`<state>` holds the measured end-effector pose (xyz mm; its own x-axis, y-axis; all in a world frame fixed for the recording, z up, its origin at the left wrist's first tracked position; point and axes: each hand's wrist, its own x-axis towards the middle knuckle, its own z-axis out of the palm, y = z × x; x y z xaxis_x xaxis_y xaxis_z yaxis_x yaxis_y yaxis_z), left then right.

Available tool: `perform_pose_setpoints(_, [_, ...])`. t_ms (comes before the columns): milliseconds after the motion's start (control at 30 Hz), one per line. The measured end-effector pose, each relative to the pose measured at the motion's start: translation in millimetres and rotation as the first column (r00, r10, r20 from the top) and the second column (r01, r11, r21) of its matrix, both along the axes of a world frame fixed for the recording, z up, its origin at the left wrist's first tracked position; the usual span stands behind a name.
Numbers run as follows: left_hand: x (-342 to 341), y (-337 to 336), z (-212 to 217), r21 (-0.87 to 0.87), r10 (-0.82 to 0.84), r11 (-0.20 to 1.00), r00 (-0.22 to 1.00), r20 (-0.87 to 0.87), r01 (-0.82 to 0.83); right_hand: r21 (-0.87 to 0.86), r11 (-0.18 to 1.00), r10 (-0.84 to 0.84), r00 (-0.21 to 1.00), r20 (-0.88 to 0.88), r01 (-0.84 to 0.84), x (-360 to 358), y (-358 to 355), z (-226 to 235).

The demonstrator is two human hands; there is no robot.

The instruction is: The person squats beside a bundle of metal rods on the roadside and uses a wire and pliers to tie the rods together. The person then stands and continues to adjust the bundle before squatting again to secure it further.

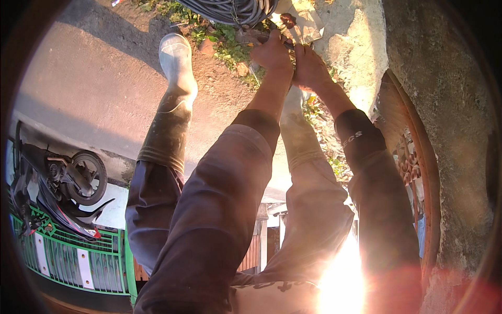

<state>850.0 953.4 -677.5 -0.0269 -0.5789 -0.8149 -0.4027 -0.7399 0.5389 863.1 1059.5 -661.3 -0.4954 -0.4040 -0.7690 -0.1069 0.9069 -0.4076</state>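
Observation:
Side by side at the top middle, both my hands are closed and nearly touching. My left hand (273, 55) has its fingers curled just below a big coil of dark cable (235, 9). Beside it, my right hand (311, 69) is wrapped round something too. A small dark piece shows between the two fists, but its kind cannot be made out. Just beyond the hands lies a pale flat slab (308, 23) with a reddish-brown lump (287, 21) on it.
My rubber boots (177, 57) stand on a paved road (104, 78) edged with weeds (230, 49). A rough concrete wall (444, 104) rises on the right. At the lower left are a parked motorcycle (68, 180) and a green metal fence (99, 261). Sun glare covers the bottom.

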Motion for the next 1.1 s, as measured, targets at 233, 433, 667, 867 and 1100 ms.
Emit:
perform_pose_setpoints(233, [7,-20,16,0.170,-0.111,0.980,0.992,0.058,0.100,0.072,0.960,-0.197,0.833,-0.517,0.272,49,-47,32])
perform_pose_setpoints(433, [15,-45,42,0.363,-0.313,0.901,0.935,0.165,0.237,0.214,0.915,-0.273,0.915,-0.296,0.342,56,-73,69])
perform_pose_setpoints(667, [22,-101,64,0.706,-0.218,0.639,0.952,-0.215,0.306,0.373,0.776,-0.603,0.771,0.204,0.508,30,-111,111])
perform_pose_setpoints(867, [24,-85,35,0.447,-0.710,0.669,0.689,0.147,0.594,0.037,0.697,-0.671,0.633,0.386,0.716,82,-96,50])
perform_pose_setpoints(1100, [42,-74,3,0.156,-0.849,0.383,0.281,0.447,0.911,-0.248,0.690,-0.531,0.709,0.464,0.680,108,-88,6])
